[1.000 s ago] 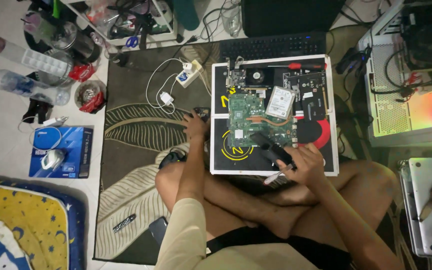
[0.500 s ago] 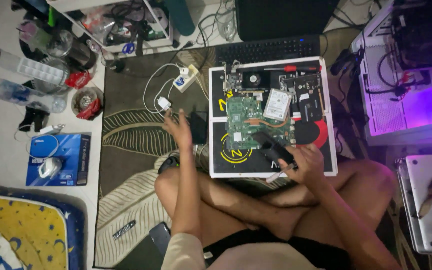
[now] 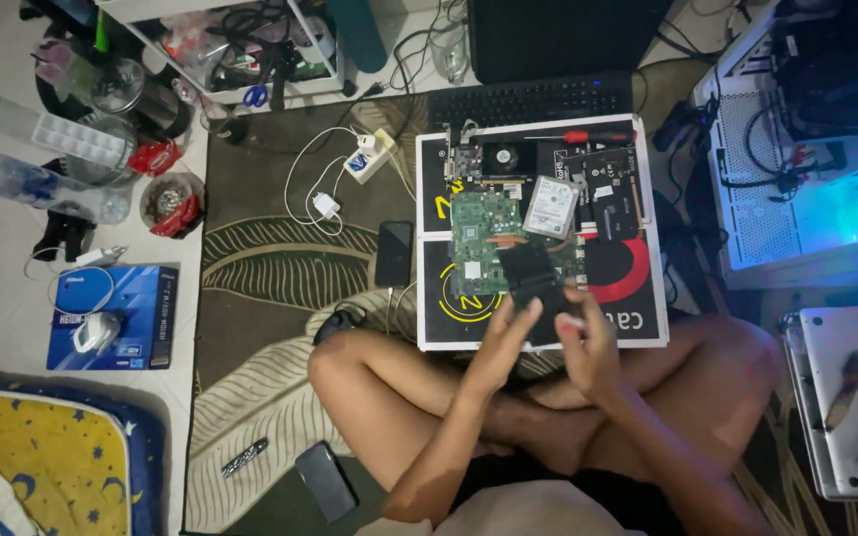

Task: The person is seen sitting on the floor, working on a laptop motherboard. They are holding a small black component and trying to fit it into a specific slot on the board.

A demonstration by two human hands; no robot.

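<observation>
The person sits cross-legged on the patterned rug [image 3: 280, 258], and both hands meet over the near edge of the white work board [image 3: 647, 333] that lies on the floor in front of the knees. The left hand [image 3: 501, 342] comes in from seven o'clock with its fingers stretched flat against the side of a dark flat part [image 3: 531, 283]. The right hand [image 3: 588, 342] is at four o'clock of that part, its fingers curled against the lower end; something small and pale shows at the fingertips, too blurred to tell what it is. The dark part sits tilted at the lower right corner of the green circuit board [image 3: 482, 233], overlapping it.

Just at one o'clock of the green circuit board lies a silver hard drive [image 3: 551, 205]. At twelve o'clock is a black fan unit [image 3: 501, 159], and along the far edge of the work board rests a red-handled screwdriver [image 3: 588, 136]. A black keyboard [image 3: 528, 99] lies just beyond the board.

At nine o'clock of the board a dark phone [image 3: 393, 253] lies on the rug, and beyond it, at eleven o'clock, a white power strip [image 3: 367, 159] with a coiled white cable. Well apart at nine o'clock, a blue box [image 3: 136, 318] carries a white mouse [image 3: 94, 331]. At three o'clock stands an open computer case [image 3: 826, 199] glowing blue inside.
</observation>
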